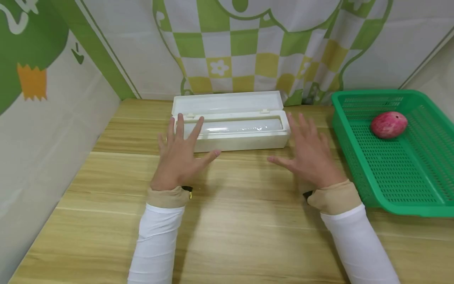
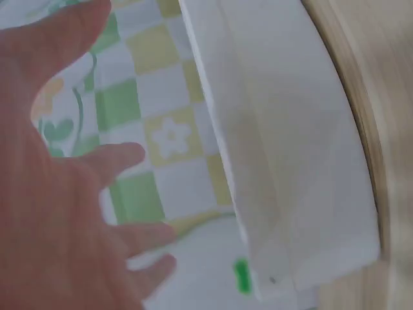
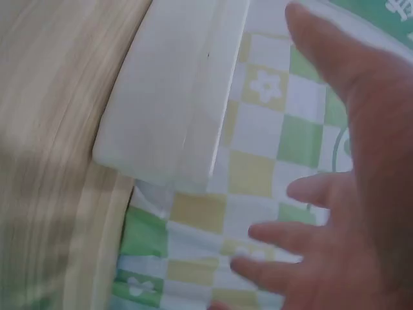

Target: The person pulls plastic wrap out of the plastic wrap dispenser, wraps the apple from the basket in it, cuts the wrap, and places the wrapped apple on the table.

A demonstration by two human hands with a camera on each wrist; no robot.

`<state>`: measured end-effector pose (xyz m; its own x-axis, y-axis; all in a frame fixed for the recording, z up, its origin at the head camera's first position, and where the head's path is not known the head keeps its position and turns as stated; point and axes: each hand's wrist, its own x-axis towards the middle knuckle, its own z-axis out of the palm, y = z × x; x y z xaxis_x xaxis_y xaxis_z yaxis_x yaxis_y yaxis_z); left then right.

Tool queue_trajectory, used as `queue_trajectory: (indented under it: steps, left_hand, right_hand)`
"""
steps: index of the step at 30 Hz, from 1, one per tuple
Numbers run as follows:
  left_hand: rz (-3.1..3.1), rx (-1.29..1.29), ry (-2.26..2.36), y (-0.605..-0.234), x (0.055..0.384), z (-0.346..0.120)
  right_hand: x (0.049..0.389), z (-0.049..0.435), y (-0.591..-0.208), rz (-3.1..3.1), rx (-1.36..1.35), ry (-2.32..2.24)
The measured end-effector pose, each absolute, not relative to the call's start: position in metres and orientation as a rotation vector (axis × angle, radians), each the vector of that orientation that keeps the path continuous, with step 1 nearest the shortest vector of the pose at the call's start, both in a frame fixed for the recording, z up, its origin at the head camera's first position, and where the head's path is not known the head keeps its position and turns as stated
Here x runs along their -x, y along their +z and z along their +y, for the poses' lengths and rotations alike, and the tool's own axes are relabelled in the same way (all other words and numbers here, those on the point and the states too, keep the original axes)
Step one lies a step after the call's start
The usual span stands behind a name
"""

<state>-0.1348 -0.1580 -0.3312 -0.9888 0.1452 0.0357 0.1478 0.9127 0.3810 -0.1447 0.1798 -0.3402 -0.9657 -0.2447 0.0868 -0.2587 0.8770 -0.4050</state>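
A long white box (image 1: 241, 142) stands near the back of the wooden table, its hinged lid (image 1: 227, 103) tipped back. Inside it lies a roll of clear plastic film (image 1: 237, 126) with a shiny surface. My left hand (image 1: 177, 157), fingers spread, hovers over the box's left front corner and overlaps it in the head view. At the right end, my right hand (image 1: 308, 154) is held with fingers apart, fingertips close beside the box. Both hands hold nothing. In the wrist views the box front (image 2: 303, 148) appears beyond the spread fingers.
A green plastic basket (image 1: 365, 169) stands at the right, with a pinkish-red oval fruit or vegetable (image 1: 389, 125) in it. Behind the box hangs a green, white and yellow checked cloth (image 1: 244, 43). The wooden table (image 1: 241, 236) extends toward me.
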Motion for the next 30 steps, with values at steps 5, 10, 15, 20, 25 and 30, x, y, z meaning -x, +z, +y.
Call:
queue_trajectory:
  steps: [5,10,15,20,25,30]
  left_hand:
    - [-2.793,0.241,-0.87,-0.343,0.149,-0.196]
    - [-2.591,0.201,-1.064,-0.365,0.159,-0.223]
    - [-2.547,0.208,-1.094,-0.378,0.164,-0.232]
    - [-2.495,0.213,-1.111,-0.381,0.165,-0.233]
    - [-2.474,0.202,-1.079,-0.381,0.162,-0.237]
    - [-2.496,0.226,-1.078,-0.377,0.163,-0.24]
  right_hand:
    - [0.157,0.186,-0.349,-2.76,-0.552,0.815]
    - [0.169,0.191,-0.358,-2.643,-0.621,0.907]
    - [0.181,0.196,-0.36,-2.665,-0.644,0.962]
    - [0.192,0.201,-0.357,-2.716,-0.635,0.975]
    - [0.198,0.201,-0.357,-2.704,-0.671,1.002]
    - [0.204,0.2,-0.356,-2.702,-0.712,1.018]
